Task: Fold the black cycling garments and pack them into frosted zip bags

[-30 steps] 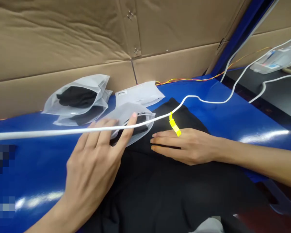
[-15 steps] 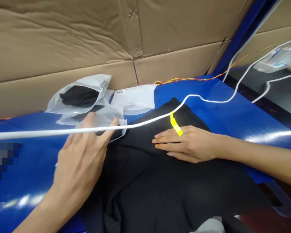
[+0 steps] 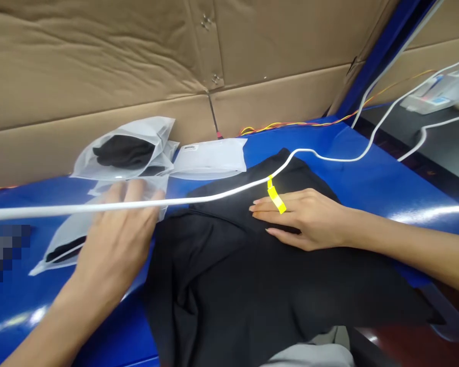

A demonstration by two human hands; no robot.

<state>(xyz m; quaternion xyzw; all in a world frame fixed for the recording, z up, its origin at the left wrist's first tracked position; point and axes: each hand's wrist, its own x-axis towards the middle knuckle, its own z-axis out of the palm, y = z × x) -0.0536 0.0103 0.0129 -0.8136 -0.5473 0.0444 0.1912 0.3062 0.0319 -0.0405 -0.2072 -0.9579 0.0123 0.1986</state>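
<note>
My left hand lies flat with fingers spread on a frosted plastic bag holding something black, at the left of the blue table. My right hand rests flat, fingers stretched out, on a black garment spread over the table's near side. A white cable with a yellow tag hangs across the view in front of both hands.
Two more frosted bags with black contents and a flat white bag lie near the cardboard wall. Red and yellow wires run along the table's back edge. A plastic-wrapped item lies at the far right.
My left hand has slid the frosted bag off the black garment to the left onto the blue table. My right hand has shifted slightly right on the garment.
</note>
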